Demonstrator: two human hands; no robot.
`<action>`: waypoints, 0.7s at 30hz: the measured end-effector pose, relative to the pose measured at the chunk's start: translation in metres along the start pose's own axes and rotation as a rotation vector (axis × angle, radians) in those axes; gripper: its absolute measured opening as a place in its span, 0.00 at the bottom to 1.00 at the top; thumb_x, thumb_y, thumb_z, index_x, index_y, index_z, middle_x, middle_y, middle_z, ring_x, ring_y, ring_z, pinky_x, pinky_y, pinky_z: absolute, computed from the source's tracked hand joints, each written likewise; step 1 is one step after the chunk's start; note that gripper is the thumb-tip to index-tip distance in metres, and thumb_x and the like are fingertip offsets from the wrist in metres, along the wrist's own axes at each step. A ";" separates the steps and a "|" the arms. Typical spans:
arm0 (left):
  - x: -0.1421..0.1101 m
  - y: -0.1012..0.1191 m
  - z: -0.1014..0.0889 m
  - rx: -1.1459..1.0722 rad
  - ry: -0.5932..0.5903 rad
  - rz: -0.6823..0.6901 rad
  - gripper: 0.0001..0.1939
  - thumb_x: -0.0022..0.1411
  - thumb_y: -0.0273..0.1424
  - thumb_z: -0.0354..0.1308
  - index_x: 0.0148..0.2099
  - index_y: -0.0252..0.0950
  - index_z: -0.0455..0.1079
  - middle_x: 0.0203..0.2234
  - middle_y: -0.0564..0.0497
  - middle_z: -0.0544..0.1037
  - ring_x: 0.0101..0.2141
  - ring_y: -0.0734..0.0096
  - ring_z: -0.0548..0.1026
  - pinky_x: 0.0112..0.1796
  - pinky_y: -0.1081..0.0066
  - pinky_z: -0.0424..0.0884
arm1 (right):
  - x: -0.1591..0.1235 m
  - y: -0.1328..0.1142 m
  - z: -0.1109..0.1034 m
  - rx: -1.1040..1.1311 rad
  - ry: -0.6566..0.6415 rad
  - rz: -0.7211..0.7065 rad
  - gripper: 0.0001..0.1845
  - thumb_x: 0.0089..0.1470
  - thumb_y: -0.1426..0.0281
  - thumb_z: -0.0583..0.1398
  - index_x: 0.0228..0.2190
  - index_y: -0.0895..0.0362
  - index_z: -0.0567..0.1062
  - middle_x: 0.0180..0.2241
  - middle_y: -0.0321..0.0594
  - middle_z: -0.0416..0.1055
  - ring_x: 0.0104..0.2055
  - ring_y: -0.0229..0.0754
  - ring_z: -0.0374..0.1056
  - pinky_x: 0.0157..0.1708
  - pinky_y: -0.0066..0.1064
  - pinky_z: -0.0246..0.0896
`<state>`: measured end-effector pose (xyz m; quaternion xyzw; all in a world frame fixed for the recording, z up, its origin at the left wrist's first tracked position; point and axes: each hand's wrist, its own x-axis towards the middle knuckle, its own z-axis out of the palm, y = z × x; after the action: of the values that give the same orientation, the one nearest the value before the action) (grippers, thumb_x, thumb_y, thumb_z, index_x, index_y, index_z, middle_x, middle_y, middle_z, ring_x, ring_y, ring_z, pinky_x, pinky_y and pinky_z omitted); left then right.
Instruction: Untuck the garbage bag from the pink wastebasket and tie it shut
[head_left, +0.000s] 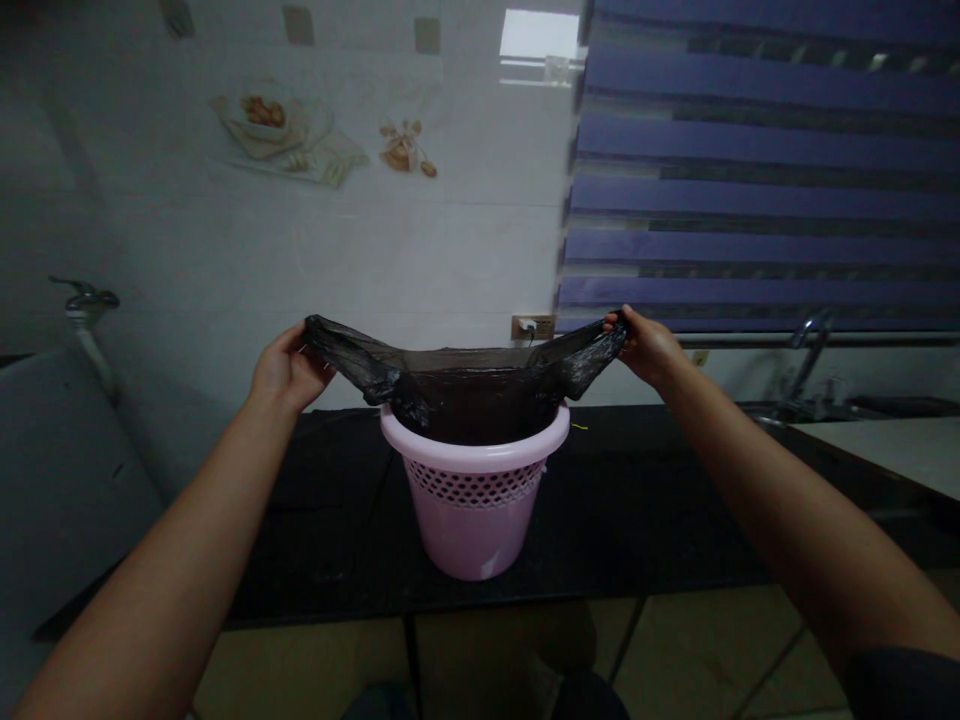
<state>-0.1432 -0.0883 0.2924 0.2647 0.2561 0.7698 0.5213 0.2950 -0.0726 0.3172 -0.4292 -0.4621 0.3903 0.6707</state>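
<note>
A pink plastic trash can (pixel 476 520) with a perforated band under its rim stands upright on the dark counter. Out of its mouth rises a thin black garbage bag (pixel 480 385), stretched wide to both sides. My left hand (pixel 289 368) pinches one upper corner of the bag, left of the can and above rim height. On the other side, my right hand (pixel 641 340) grips the opposite corner between thumb and fingers. The lower part of the bag sits inside the can, hidden by its wall.
The black countertop (pixel 322 540) ends at a front edge above pale cabinets. A socket with a plug (pixel 529 327) is on the tiled wall behind. At right are a sink faucet (pixel 810 350) and a striped purple blind (pixel 750 190); another tap (pixel 86 298) is at far left.
</note>
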 end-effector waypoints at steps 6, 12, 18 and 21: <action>0.005 0.001 -0.003 0.036 0.012 -0.004 0.05 0.58 0.27 0.51 0.30 0.34 0.66 0.21 0.55 0.72 0.26 0.79 0.69 0.34 0.74 0.66 | 0.003 0.001 -0.001 -0.049 0.006 -0.014 0.17 0.56 0.61 0.52 0.39 0.63 0.65 0.31 0.42 0.66 0.28 0.25 0.61 0.29 0.17 0.55; 0.008 0.001 -0.007 0.086 0.007 0.008 0.04 0.56 0.25 0.50 0.30 0.34 0.65 0.22 0.56 0.71 0.27 0.79 0.69 0.32 0.75 0.65 | 0.002 0.002 -0.002 -0.058 0.041 0.003 0.16 0.55 0.62 0.53 0.37 0.63 0.66 0.30 0.40 0.65 0.27 0.24 0.59 0.28 0.17 0.55; 0.010 0.003 -0.001 0.119 -0.009 0.039 0.01 0.52 0.26 0.53 0.30 0.35 0.65 0.23 0.53 0.71 0.27 0.79 0.68 0.30 0.77 0.65 | -0.002 -0.005 0.005 -0.075 0.036 -0.010 0.15 0.56 0.62 0.53 0.35 0.63 0.65 0.31 0.40 0.66 0.28 0.24 0.59 0.29 0.16 0.56; 0.010 0.005 0.008 0.141 -0.022 0.056 0.01 0.51 0.25 0.53 0.30 0.34 0.65 0.22 0.54 0.70 0.26 0.78 0.67 0.30 0.76 0.64 | -0.003 -0.009 0.010 -0.106 0.020 -0.037 0.16 0.56 0.61 0.52 0.35 0.63 0.66 0.32 0.41 0.66 0.28 0.25 0.60 0.30 0.16 0.56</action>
<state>-0.1442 -0.0798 0.3034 0.3165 0.2963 0.7612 0.4823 0.2859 -0.0757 0.3268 -0.4593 -0.4834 0.3483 0.6588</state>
